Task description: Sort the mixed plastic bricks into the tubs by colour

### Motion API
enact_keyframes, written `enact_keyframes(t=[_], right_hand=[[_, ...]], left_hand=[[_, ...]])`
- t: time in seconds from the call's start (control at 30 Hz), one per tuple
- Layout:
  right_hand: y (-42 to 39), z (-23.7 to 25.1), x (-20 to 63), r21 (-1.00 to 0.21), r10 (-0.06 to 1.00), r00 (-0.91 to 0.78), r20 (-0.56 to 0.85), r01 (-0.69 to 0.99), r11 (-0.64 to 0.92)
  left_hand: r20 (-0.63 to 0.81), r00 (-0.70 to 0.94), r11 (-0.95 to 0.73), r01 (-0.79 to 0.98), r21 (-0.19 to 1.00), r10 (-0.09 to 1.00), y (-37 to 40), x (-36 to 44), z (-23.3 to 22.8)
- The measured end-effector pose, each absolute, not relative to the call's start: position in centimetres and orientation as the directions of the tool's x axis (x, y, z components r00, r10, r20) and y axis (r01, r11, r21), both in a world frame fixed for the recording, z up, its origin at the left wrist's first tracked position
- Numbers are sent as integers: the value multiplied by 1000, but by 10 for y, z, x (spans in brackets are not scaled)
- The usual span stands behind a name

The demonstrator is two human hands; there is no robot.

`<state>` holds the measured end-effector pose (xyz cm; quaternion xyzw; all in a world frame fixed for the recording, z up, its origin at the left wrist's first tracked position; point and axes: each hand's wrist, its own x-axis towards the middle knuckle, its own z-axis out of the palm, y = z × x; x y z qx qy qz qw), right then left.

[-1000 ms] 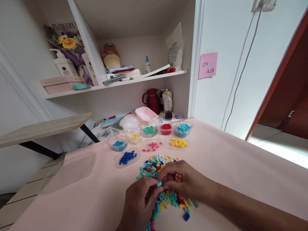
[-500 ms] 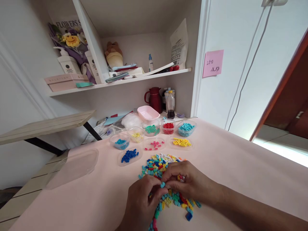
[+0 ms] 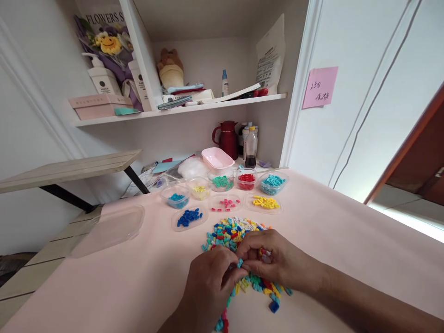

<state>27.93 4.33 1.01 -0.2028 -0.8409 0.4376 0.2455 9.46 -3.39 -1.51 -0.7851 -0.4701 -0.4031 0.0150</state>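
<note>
Pinching one small teal brick (image 3: 239,263) between them, the left hand (image 3: 208,289) and right hand (image 3: 274,261) meet over the mixed pile (image 3: 236,240), sorted tubs (image 3: 222,192) waiting within reach on the bench (image 3: 347,249).

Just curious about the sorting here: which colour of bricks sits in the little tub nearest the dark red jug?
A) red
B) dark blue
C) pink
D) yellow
A: the tub closest to the jug holds red bricks; the dark blue, pink and yellow bricks lie in shallow trays nearer the mixed pile.
</note>
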Motion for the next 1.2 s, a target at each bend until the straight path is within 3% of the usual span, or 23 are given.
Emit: enact_keyframes(t=[0.43, 0.7, 1.03, 1.1, 1.2], right_hand=[[40, 11, 278, -848, 580, -783, 224, 138, 513], [43, 8, 275, -895, 642, -753, 142, 179, 408], [45, 13, 275, -806, 625, -727, 286, 170, 567], [53, 16, 280, -786, 623, -706, 337, 152, 599], [80, 20, 298, -775, 689, -587, 426, 155, 612]], left_hand=[[648, 265, -566, 763, 312, 714, -35, 97, -16], [642, 206, -556, 725, 407, 738, -32, 96, -18], [737, 189, -588, 739, 328, 649, -29, 92, -17], [730, 119, -546, 746, 381, 673, -29, 90, -18], [616, -155, -351, 705, 616, 772, -27, 85, -17]])
